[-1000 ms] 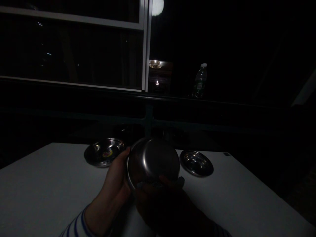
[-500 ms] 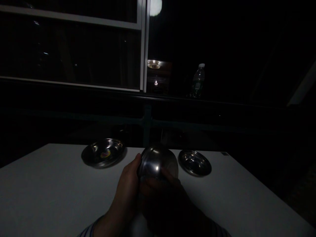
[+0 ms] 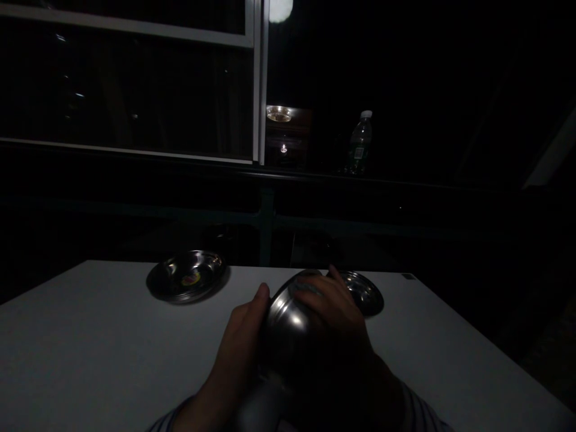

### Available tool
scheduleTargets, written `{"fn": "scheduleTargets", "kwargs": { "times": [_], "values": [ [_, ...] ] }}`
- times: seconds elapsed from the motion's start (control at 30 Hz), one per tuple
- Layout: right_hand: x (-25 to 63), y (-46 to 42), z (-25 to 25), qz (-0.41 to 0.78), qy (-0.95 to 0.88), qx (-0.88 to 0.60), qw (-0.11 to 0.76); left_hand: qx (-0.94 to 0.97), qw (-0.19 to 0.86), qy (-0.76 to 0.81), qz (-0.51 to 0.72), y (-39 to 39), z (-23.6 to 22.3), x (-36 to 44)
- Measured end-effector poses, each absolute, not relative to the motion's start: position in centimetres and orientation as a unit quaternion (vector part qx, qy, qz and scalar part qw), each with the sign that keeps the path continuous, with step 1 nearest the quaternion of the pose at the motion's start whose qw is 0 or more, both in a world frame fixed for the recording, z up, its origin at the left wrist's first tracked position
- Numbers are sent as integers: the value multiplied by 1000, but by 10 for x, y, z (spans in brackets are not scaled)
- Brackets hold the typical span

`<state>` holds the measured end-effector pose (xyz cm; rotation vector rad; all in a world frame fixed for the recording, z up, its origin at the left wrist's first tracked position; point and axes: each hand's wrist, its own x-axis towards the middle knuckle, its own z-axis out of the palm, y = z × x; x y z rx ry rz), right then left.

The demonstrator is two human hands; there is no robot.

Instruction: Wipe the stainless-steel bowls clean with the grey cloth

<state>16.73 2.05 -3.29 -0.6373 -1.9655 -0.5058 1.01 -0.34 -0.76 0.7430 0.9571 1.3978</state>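
Note:
A shiny stainless steel bowl [image 3: 292, 327] is tilted above the table, its rounded outside towards me. My left hand [image 3: 240, 342] is closed on its left side, thumb up along the rim; the other fingers are hidden. My right hand [image 3: 337, 312] curls over the upper right of the bowl, pressing what looks like a small grey cloth [image 3: 307, 287] against the metal. Deep shadow hides much of that hand and the bowl's lower part. A pale blurred shape [image 3: 261, 408] shows below the bowl, too dim to identify.
On the white table [image 3: 112, 342], a steel dish with a coloured sticker [image 3: 186, 279] stands at the back left. Another steel dish [image 3: 366, 294] is behind my right hand, partly covered. A plastic bottle [image 3: 360, 144] stands on the ledge beyond, near the window frame [image 3: 258, 84].
My right hand has moved up and right, from the bowl's lower front to its upper right edge. The bowl has tilted and come slightly lower, with my left hand still on it.

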Motion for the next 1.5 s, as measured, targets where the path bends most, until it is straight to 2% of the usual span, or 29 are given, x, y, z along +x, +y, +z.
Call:
{"fn": "scheduleTargets", "kwargs": {
  "times": [0.17, 0.43, 0.67, 0.9, 1.1, 1.33, 1.5],
  "values": [
    [176, 25, -30, -108, -770, -313, 545, 380, 601, 420, 563, -7, 1, 11],
    [184, 29, -25, 23, -719, -332, 610, 282, 611, 403, 620, 7, -2, -1],
    [184, 28, -26, 95, -685, -334, 641, 188, 663, 321, 650, 9, 11, -1],
    [176, 29, -32, 45, -667, -322, 670, 156, 685, 303, 644, 12, 10, -3],
    [164, 26, -43, 6, -673, -347, 653, 170, 678, 292, 653, 15, 4, -2],
    [153, 22, -52, -142, -716, -345, 591, 156, 686, 290, 649, 16, 2, 0],
    [142, 11, -54, -255, -766, -312, 501, 136, 690, 314, 638, 17, -1, 4]
  ]
}}
